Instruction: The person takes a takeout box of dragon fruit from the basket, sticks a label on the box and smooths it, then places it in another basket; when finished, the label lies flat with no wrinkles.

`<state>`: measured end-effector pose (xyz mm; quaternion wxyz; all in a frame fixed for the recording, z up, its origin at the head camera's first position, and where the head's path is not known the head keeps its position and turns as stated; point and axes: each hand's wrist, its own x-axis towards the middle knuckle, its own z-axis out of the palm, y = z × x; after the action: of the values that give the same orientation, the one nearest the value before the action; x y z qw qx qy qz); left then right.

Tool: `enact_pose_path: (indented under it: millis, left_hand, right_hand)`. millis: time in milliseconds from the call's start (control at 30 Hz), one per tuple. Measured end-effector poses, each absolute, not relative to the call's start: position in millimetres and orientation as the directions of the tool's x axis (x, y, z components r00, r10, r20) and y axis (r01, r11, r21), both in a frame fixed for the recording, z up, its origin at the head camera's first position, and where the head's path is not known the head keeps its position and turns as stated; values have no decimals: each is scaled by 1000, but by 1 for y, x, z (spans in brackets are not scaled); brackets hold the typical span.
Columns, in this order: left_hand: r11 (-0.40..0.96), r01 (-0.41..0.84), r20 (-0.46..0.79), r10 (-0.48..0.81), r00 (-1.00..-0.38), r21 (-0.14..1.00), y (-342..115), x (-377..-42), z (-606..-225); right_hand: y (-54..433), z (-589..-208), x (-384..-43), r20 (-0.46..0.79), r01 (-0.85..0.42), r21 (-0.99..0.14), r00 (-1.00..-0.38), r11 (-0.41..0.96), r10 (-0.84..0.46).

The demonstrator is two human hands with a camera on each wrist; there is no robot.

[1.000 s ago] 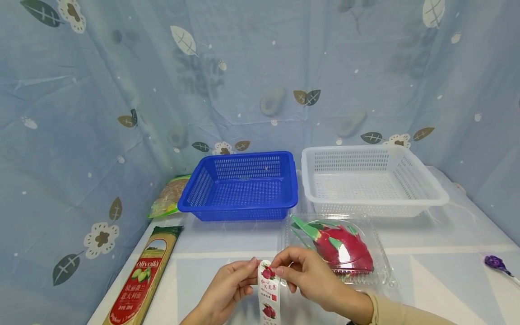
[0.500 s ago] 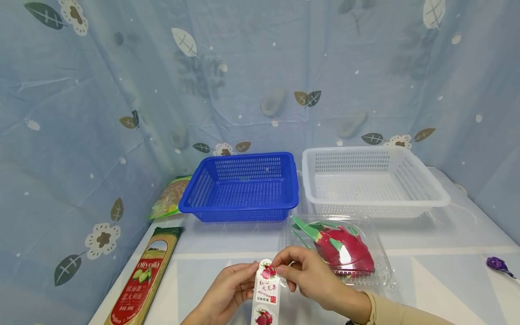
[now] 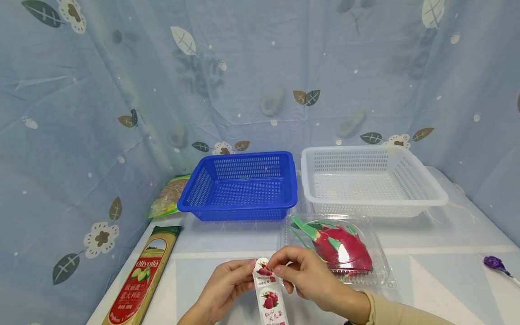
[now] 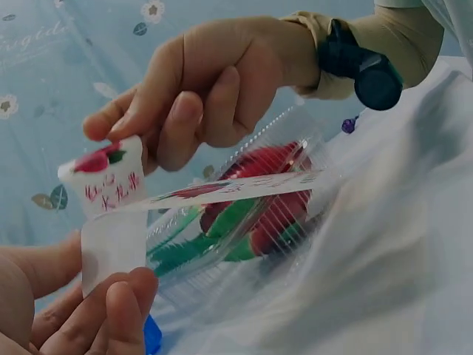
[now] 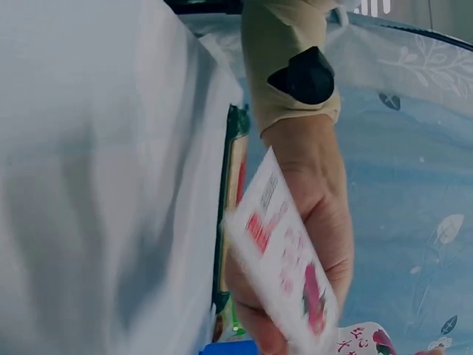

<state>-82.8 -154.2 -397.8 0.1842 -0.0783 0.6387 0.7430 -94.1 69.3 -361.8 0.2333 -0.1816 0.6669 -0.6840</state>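
A strip of white stickers (image 3: 269,300) printed with red dragon fruit and red characters hangs between both hands, its lower part slanting down out of the head view. My left hand (image 3: 227,289) grips its left edge near the top; in the left wrist view, thumb and fingers hold the blank white backing (image 4: 112,251). With thumb and index finger, my right hand (image 3: 308,277) pinches the top sticker (image 4: 107,166) at its upper right edge. That sticker bends away from the backing. Just beyond the right hand, a dragon fruit (image 3: 345,253) with green tips lies inside a clear plastic clamshell box (image 3: 382,266).
A blue basket (image 3: 239,209) and a white basket (image 3: 373,201) stand side by side at the back. On the left lie a spaghetti pack (image 3: 140,280) and a bag of brown food (image 3: 168,196). A purple flower-shaped thing on a stick (image 3: 493,262) lies far right.
The sticker strip first swung left and flattened, then its lower part swung back right. The top sticker now looks foreshortened and bent. Both hands stay almost in place.
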Motion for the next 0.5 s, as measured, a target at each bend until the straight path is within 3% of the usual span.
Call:
enact_pose_path:
  millis: [267, 500]
  left_hand:
    - [-95, -362, -360, 43, -932, 927, -163, -93, -413]
    - [-14, -335, -334, 54, -941, 942, -171, -102, -420]
  right_hand:
    - [72, -358, -94, -101, 131, -991, -804, -8, -585]
    - [85, -353, -98, -122, 160, -987, -808, -15, -577]
